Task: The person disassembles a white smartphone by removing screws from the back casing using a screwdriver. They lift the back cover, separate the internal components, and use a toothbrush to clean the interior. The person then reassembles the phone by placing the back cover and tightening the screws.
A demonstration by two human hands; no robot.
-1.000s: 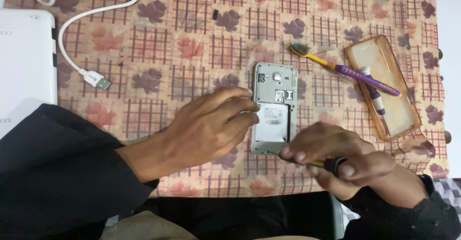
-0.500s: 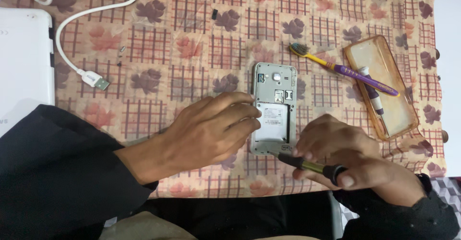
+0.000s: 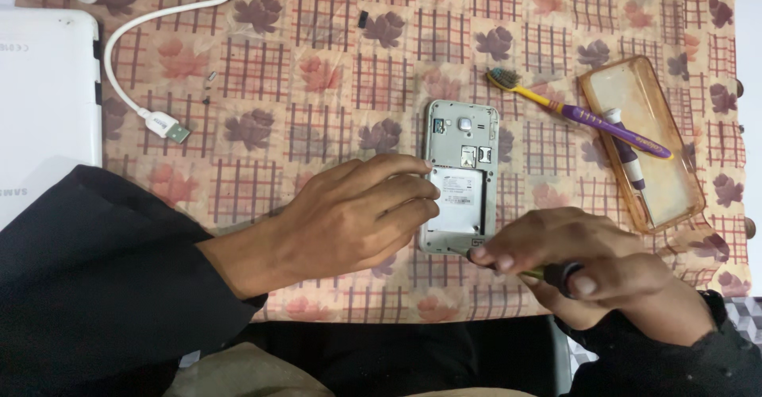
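Observation:
A silver phone lies face down on the patterned cloth with its back cover off, battery and card slots showing. My left hand rests on the phone's left edge, fingertips pressing its side. My right hand grips a small screwdriver with a black cap and yellow-green shaft. The tip sits at the phone's lower right corner, hidden under my fingers.
A purple and yellow toothbrush lies across a clear amber phone case holding a pen-like tool. A white USB cable and white tablet lie to the left. Tiny screws rest on the cloth.
My right hand has slid left and up, bringing the screwdriver tip onto the phone's lower corner. My left hand has stayed on the phone's left side.

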